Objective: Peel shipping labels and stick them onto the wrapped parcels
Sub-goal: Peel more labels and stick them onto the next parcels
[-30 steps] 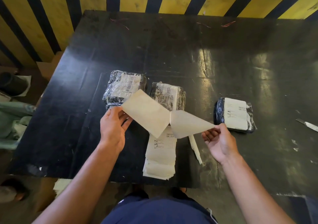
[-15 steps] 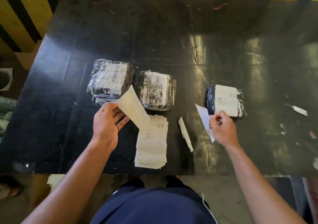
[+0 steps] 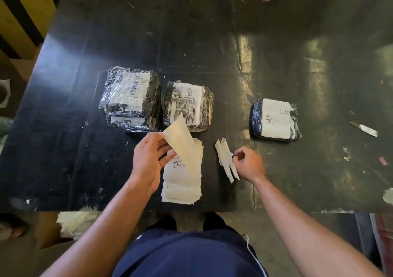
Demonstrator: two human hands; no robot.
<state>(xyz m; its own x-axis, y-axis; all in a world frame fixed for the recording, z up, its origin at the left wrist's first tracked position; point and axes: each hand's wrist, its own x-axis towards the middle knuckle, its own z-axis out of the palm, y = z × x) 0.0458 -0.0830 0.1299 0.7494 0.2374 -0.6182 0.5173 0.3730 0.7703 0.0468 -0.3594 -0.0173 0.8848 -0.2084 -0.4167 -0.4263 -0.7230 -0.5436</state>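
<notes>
Label (image 3: 182, 142), thin cream paper, pinched by left fingers (image 3: 161, 149); right fingers (image 3: 239, 156) pinch narrow strips (image 3: 225, 159).

Just beyond the left hand's fingers (image 3: 164, 149), the stacked parcels (image 3: 130, 98) and the middle parcel (image 3: 188, 106) stand side by side, nearly touching, leaving no way through between them. Under and beside those fingers lies the label stack (image 3: 181, 181). Beyond the right hand's fingers (image 3: 239, 152) bare bench (image 3: 230, 110) opens between the middle parcel and the lone parcel (image 3: 275, 118). Further right of that parcel a small blade (image 3: 363, 128) lies among paper scraps (image 3: 346, 155). Past all the parcels the bench runs open to the striped wall (image 3: 21, 21).
</notes>
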